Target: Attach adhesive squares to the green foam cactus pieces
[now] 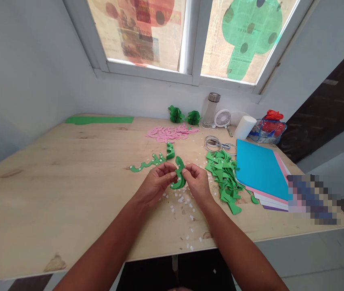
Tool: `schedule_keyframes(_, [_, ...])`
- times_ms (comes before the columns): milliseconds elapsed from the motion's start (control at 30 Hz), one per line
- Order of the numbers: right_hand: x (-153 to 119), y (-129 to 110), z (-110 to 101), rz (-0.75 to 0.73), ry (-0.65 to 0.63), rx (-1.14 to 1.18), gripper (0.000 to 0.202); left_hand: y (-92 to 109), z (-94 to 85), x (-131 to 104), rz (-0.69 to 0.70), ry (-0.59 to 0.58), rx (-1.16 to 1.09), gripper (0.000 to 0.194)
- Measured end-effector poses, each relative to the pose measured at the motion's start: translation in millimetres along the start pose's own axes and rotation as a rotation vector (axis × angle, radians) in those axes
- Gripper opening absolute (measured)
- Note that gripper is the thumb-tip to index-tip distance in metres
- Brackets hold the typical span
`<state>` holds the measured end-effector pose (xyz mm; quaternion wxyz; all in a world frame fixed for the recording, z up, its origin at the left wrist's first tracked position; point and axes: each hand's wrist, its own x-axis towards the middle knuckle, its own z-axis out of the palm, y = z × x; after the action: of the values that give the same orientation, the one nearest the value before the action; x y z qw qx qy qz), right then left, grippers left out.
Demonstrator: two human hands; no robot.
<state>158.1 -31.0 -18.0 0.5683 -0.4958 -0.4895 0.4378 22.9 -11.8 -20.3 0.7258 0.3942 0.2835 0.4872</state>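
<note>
Between both hands is a curvy green paper cutout [178,182], held upright over the table and dotted with small white squares. My left hand [158,181] pinches its left edge with thumb and fingers. On the other side my right hand [197,182] grips the right edge, its fingertips close to one of the white squares. Just beyond my left hand lie more green cutouts [143,165] with white squares on them, and a small green stack [170,150]. Tiny white paper bits [181,199] are scattered on the wood below my hands.
A pile of green scraps [225,178] lies right of my hands, beside stacked coloured sheets [261,169]. Farther back are pink cutouts [172,132], scissors [216,143], a bottle [210,109], a small fan [222,118], a white roll [245,127], and two green paper figures [176,114].
</note>
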Motion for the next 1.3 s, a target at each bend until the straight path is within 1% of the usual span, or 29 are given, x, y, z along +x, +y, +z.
schedule_keyframes(167, [-1.7, 3.3, -1.6, -0.086, 0.046, -0.247, 0.015, -2.6, 1.4, 0.7, 0.058, 0.049, 0.107, 0.023])
schedule_keyframes(300, [-3.5, 2.8, -2.0, -0.135, 0.09, -0.375, 0.016, -2.9, 3.7, -0.1, 0.095, 0.094, 0.209, 0.021])
schedule_keyframes(500, [-4.8, 4.7, -2.3, -0.224, 0.132, -0.559, 0.014, 0.5, 8.4, -3.3, 0.132, 0.067, 0.317, 0.025])
schedule_keyframes(700, [-6.1, 7.3, -2.1, -0.367, 0.153, -0.759, 0.012, 1.0, 8.8, -3.0, 0.152, 0.112, 0.358, 0.022])
schedule_keyframes(800, [-7.4, 7.8, -1.7, -0.423, 0.142, -0.831, 0.011, -1.2, 7.2, -1.7, 0.155, 0.126, 0.357, 0.021])
schedule_keyframes(933, [-8.7, 8.0, -1.1, -0.457, 0.132, -0.87, 0.011, -2.7, 5.8, -0.8, 0.143, 0.134, 0.36, 0.021])
schedule_keyframes(1033, [-8.4, 7.9, -1.1, -0.445, 0.131, -0.859, 0.011, -2.3, 4.7, -0.4, 0.128, 0.127, 0.35, 0.021])
schedule_keyframes(1133, [-6.7, 7.7, -1.9, -0.401, 0.133, -0.815, 0.013, -0.9, 3.7, -0.2, 0.11, 0.118, 0.335, 0.02])
schedule_keyframes(1300, [-3.5, 6.9, -3.8, -0.273, 0.113, -0.672, 0.015, 1.9, 3.1, -0.7, 0.075, 0.094, 0.287, 0.021])
